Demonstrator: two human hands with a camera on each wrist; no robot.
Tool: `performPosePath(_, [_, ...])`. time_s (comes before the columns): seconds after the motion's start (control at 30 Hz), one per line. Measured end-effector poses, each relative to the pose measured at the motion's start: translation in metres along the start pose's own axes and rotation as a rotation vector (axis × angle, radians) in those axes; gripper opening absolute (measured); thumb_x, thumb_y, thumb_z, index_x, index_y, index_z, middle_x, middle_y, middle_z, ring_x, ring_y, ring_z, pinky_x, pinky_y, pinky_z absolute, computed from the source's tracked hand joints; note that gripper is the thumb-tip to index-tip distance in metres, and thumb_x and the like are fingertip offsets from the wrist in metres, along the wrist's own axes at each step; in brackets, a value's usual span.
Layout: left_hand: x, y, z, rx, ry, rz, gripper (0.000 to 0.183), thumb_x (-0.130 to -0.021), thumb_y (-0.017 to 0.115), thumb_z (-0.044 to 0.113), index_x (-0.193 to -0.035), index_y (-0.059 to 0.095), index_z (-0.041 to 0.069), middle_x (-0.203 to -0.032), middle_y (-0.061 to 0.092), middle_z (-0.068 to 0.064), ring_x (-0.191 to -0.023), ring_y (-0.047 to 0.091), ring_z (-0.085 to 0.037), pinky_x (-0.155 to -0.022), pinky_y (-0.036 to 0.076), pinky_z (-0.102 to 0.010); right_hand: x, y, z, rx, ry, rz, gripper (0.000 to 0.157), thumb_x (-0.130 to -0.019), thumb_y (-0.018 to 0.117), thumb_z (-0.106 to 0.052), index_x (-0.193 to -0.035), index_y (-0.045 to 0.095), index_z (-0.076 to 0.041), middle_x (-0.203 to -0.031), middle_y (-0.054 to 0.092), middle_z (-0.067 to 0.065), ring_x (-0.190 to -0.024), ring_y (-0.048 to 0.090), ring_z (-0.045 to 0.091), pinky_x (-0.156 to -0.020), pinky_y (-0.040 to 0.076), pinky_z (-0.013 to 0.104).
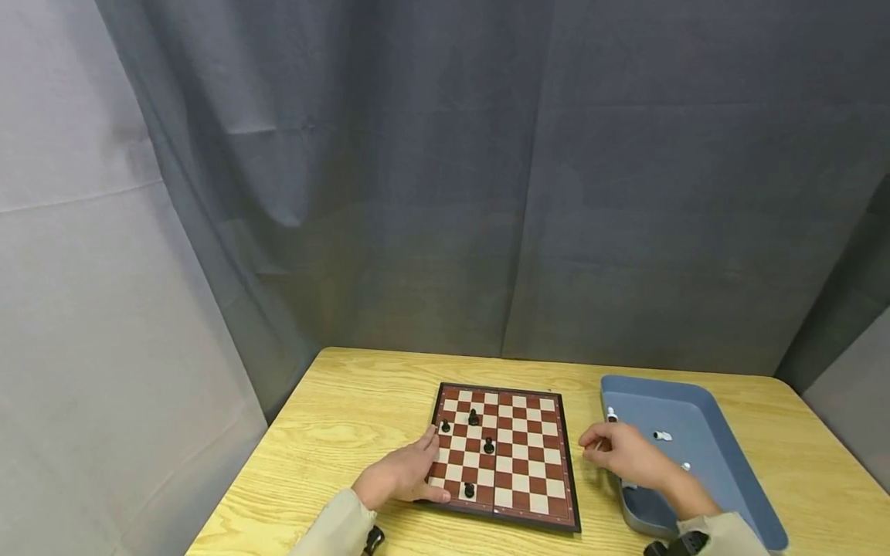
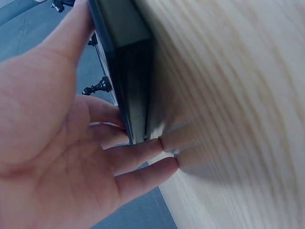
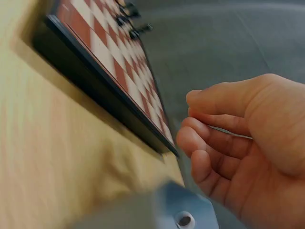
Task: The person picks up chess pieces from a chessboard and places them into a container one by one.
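Observation:
A red-and-white checkered chessboard with a dark frame lies on the table. Several black chess pieces, among them a pawn, stand on its left half. My left hand rests at the board's left edge, thumb over the near corner; in the left wrist view its fingers are fairly straight and two fingertips meet the tabletop. Between board and tray hovers my right hand, fingers loosely curled and thumb near the index finger. Nothing shows in its grasp in the right wrist view.
A blue tray stands right of the board, its left wall partly under my right hand. Several white pieces lie in it, one near the middle. The wooden table ends at a grey curtain behind.

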State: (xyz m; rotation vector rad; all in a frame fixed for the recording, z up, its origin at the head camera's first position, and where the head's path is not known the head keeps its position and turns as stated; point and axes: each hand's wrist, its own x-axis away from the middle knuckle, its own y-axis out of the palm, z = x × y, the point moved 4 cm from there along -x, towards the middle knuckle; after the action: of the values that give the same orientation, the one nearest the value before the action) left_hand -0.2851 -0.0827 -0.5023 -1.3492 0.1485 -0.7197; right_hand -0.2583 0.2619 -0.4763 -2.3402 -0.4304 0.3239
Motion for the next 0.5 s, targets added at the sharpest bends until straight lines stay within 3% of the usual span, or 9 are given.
performPosePath(0.5, [-0.001, 0.000, 0.000, -0.004, 0.005, 0.014, 0.102, -0.079, 0.063, 0.061, -0.149, 0.022, -0.001, -0.156, 0.011, -0.017, -0.135, 0.033, -0.031, -0.105, 0.035, -0.038, -0.033, 0.078, -0.050, -0.065, -0.047, -0.147, 0.011, -0.087, 0.069, -0.014, -0.097, 0.069, -0.009, -0.083, 0.063, -0.005, -0.070, 0.058, 0.008, -0.059, 0.049, 0.026])
